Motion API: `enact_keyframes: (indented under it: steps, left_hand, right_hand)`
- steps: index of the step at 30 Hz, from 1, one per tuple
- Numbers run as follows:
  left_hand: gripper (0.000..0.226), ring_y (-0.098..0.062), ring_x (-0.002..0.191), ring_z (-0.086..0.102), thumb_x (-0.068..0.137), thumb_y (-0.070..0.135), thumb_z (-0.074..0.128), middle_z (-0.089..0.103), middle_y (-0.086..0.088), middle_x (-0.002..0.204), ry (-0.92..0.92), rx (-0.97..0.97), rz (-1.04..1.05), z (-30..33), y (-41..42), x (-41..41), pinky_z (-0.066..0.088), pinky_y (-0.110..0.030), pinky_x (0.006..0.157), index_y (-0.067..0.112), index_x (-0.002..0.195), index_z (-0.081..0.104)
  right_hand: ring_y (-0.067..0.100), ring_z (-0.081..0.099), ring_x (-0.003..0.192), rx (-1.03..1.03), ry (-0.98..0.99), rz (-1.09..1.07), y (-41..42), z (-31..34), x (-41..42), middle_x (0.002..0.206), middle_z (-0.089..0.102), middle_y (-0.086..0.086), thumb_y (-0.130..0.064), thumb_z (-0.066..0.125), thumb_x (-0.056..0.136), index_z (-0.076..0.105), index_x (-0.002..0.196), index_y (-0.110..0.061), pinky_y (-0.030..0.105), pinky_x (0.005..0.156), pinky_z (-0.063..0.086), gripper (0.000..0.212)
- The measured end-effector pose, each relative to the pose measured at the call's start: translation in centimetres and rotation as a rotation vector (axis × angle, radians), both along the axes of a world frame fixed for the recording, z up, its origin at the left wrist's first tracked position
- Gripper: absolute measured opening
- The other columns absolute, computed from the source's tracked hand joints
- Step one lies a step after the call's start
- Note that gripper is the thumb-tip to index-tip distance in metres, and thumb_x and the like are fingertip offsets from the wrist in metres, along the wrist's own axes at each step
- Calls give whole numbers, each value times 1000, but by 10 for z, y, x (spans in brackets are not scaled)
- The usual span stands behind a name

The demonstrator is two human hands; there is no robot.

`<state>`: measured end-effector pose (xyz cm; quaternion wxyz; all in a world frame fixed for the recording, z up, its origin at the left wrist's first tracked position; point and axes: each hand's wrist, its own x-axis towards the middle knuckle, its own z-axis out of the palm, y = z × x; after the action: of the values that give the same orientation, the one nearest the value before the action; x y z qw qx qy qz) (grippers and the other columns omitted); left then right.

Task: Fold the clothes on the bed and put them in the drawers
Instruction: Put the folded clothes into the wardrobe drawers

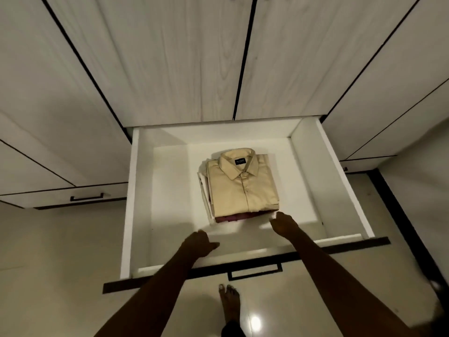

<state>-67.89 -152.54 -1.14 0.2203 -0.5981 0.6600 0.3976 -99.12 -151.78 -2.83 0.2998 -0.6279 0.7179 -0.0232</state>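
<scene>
Dim, soft, wide-angle edge bending

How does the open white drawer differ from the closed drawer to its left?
The open white drawer is pulled out, showing its white inside and a folded beige collared shirt; the closed wood-grain drawer sits flush, contents hidden. The open one is directly below the camera, the closed one off to the left. Both have dark bar handles.

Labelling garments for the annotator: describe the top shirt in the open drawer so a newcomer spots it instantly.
Find the white pulled-out drawer below the pale wood-grain wardrobe doors. A small stack of folded clothes sits in its middle, just beyond the right hand. The beige folded collared shirt is on top, collar away from the person, with a dark neck label; the maroon garment beneath shows only an edge.
</scene>
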Motion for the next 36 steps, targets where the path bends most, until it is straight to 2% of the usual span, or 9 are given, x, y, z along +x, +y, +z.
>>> enact_keyframes:
  steps: [2, 3, 6, 10, 13, 17, 22, 27, 36]
  left_hand:
    - [61, -29, 125, 58, 103, 56, 47, 62, -15, 136, 6, 43, 4, 32, 20, 1, 44, -35, 103, 3, 129, 62]
    - [60, -29, 120, 60, 105, 55, 41, 65, -16, 130, 16, 20, 17, 42, 29, 3, 45, -34, 101, 2, 122, 66]
    - [57, -32, 124, 57, 109, 49, 30, 61, -17, 132, -39, -101, -23, 67, 60, 9, 44, -38, 105, 7, 133, 59]
    - [58, -33, 149, 31, 110, 46, 23, 34, -17, 162, -66, -384, -21, 86, 111, 10, 25, -51, 120, 13, 157, 33]
    - [55, -26, 156, 19, 112, 37, 23, 25, -11, 168, 7, -470, -96, 99, 142, 10, 12, -47, 127, 12, 161, 23]
    - [57, -27, 157, 13, 110, 24, 34, 18, -10, 169, -2, -503, -136, 110, 166, 16, 8, -40, 128, 10, 162, 17]
    - [61, -28, 158, 10, 109, 21, 34, 12, -14, 170, 1, -457, -117, 119, 181, 12, 7, -39, 128, 5, 162, 11]
    - [68, -34, 158, 7, 108, 27, 37, 7, -19, 170, -39, -446, -150, 119, 185, 4, 7, -43, 129, 1, 161, 4]
    - [76, -42, 156, 7, 107, 43, 30, 6, -28, 167, -53, -471, -191, 115, 172, -7, 6, -48, 128, -6, 159, 4]
  right_hand:
    - [25, 66, 46, -113, 160, 97, 20, 12, 13, 62, 64, 12, -13, 81, 80, 68, 56, -7, 21, 40, 47, 28]
    - [28, 73, 65, 33, 255, 147, 31, 34, 25, 78, 70, 15, -18, 82, 80, 74, 72, -5, 27, 55, 55, 17]
    - [34, 64, 118, 61, 167, -25, 68, 75, 64, 125, 68, 12, -31, 41, 108, 67, 121, -8, 39, 99, 48, 37]
    - [44, 68, 109, -83, 260, 53, 124, 95, 95, 114, 71, 21, -10, 67, 92, 72, 110, 0, 47, 92, 53, 21]
    - [51, 58, 127, -47, 272, 81, 147, 82, 100, 137, 61, 29, -6, 86, 74, 67, 124, 4, 59, 104, 48, 55]
    - [48, 60, 126, -88, 227, 103, 168, 82, 105, 136, 60, 30, -7, 87, 76, 61, 132, 11, 57, 102, 52, 64]
    - [44, 47, 141, -119, 192, 66, 193, 99, 103, 149, 50, 27, -12, 57, 98, 51, 144, 8, 51, 115, 43, 51]
    - [47, 57, 131, -115, 241, 86, 201, 94, 99, 141, 57, 29, -10, 74, 89, 58, 137, 9, 53, 103, 50, 55]
    - [40, 25, 154, -90, 202, 53, 182, 108, 108, 164, 30, 23, -60, -2, 99, 33, 157, 2, 48, 124, 23, 92]
